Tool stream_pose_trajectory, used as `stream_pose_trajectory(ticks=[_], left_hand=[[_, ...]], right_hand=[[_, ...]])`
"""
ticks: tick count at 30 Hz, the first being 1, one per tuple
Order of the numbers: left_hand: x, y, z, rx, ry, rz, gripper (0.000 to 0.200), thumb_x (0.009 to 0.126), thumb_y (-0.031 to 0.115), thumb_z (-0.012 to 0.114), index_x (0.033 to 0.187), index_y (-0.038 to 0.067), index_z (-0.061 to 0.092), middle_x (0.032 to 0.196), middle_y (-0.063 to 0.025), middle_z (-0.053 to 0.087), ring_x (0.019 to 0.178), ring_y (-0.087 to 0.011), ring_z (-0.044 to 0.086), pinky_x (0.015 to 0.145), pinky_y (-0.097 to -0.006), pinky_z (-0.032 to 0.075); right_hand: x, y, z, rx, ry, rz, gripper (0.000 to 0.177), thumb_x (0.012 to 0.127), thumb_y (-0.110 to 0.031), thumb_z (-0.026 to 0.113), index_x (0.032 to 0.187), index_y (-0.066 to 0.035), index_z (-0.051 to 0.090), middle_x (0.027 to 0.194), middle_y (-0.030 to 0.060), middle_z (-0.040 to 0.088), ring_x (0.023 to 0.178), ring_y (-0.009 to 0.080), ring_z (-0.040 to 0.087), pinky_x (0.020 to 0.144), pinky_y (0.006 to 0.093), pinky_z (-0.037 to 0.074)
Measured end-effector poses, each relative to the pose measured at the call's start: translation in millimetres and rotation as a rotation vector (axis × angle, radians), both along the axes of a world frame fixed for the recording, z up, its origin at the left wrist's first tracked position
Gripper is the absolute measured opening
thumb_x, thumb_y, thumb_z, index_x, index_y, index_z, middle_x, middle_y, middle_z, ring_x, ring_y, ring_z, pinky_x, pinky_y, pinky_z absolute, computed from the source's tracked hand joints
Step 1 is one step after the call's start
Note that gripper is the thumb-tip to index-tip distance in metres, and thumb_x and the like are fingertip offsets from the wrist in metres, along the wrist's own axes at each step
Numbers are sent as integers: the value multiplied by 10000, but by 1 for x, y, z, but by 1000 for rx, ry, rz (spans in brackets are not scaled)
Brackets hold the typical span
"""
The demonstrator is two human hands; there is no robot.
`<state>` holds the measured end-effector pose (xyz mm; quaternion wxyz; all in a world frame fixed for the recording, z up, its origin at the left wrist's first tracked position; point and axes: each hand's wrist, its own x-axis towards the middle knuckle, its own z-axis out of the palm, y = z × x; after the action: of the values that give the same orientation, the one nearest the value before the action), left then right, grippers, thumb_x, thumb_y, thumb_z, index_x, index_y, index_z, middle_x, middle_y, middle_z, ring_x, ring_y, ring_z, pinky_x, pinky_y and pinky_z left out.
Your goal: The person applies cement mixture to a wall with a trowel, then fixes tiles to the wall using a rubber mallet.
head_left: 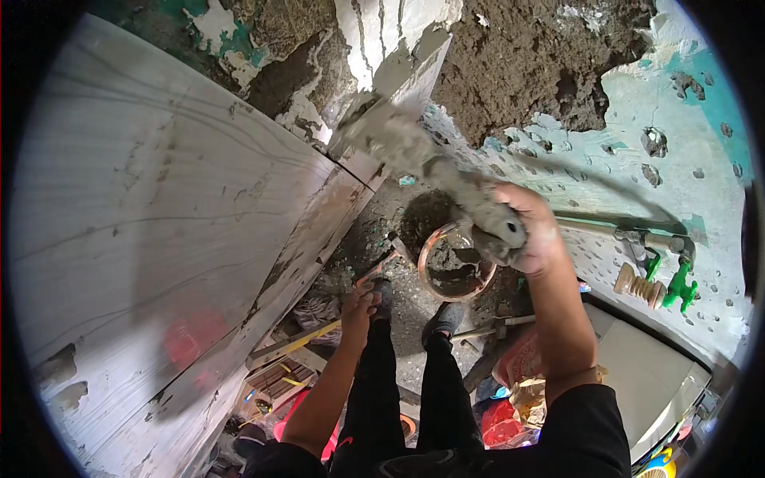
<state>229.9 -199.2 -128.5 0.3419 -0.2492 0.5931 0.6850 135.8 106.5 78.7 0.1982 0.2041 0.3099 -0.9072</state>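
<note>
My right hand [535, 227] is wrapped round the handle of a trowel [470, 195] caked in grey mortar. Its blurred blade reaches up and left to the corner of a pale panel and the patchy wall. Low at centre left is my left hand [361, 309], its fingers curled; whether anything is in them I cannot make out. Just beyond those fingers is a hammer [396, 252] with an orange handle, apparently on the floor. A round bucket [422, 267] with some grey mortar inside stands below the trowel, partly covered by it.
A large pale panel [159, 199] fills the left side. Rough exposed plaster [526, 72] shows on the wall ahead. Along the right wall run a pipe and a green tap [680, 288]. A white box-like surface [637, 358] and red bags [502, 422] lie lower right.
</note>
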Motion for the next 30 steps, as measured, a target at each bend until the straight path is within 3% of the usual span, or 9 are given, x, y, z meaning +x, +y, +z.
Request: stream_pose_trajectory(ticks=[4,8,11,14,18,24,25,28,30], left_hand=[[0,1,5,9,9,1,290,891,190,533,1113,4,516,901,-41,595,775,-98,536,658,-226,403],[1,-5,-4,69,6,46,270,886,165,532,1104,6,524,902,-35,599,806,-106,555,665,-230,408],[0,-4,-1,28,-19,59,255,883,153,530,1095,12,529,898,-39,604,803,-104,554,671,-233,408],[1,-1,-1,-8,1,3,265,882,155,530,1107,15,529,900,-42,612,808,-104,558,677,-238,409],[3,3,4,-6,-20,-7,293,886,174,534,1134,19,515,910,-38,621,831,-108,570,694,-242,416],[4,3,8,5,-43,-14,336,885,203,542,1168,28,498,936,-38,626,859,-112,578,720,-244,423],[4,4,8,10,-54,-9,340,885,206,542,1170,28,496,938,-38,626,861,-112,578,722,-244,423],[2,5,9,2,-67,-7,336,884,208,537,1165,29,497,937,-36,625,858,-110,577,722,-244,423],[0,7,11,-5,-57,-7,331,883,205,533,1160,28,498,931,-35,624,854,-109,577,720,-242,424]], right_hand=[[-2,20,9,431,79,-159,583,838,-296,528,1260,82,392,786,131,613,435,142,511,360,246,419],[-41,30,-5,686,178,-366,391,877,-217,470,1173,39,483,767,95,599,422,122,478,356,232,379],[-61,34,-15,839,235,-286,327,916,-179,408,1181,-5,489,814,90,606,482,110,497,405,222,399],[-67,22,-30,948,172,-378,293,880,-173,486,1109,3,539,654,43,563,425,95,470,350,225,362],[-62,11,-21,927,111,-310,276,886,-183,490,1084,-3,555,617,33,542,440,92,488,341,230,358],[-39,-16,-8,958,114,-113,253,885,-189,500,960,33,594,580,28,532,485,96,509,441,246,397],[-37,-25,-2,850,97,-179,255,878,-181,513,934,49,607,601,35,553,518,91,511,489,250,400],[-28,-40,-4,847,159,-156,264,874,-179,524,964,57,603,664,45,593,560,78,503,505,241,395],[-26,-50,5,761,139,-168,326,872,-174,537,1049,97,576,745,46,606,679,73,500,617,218,407]])
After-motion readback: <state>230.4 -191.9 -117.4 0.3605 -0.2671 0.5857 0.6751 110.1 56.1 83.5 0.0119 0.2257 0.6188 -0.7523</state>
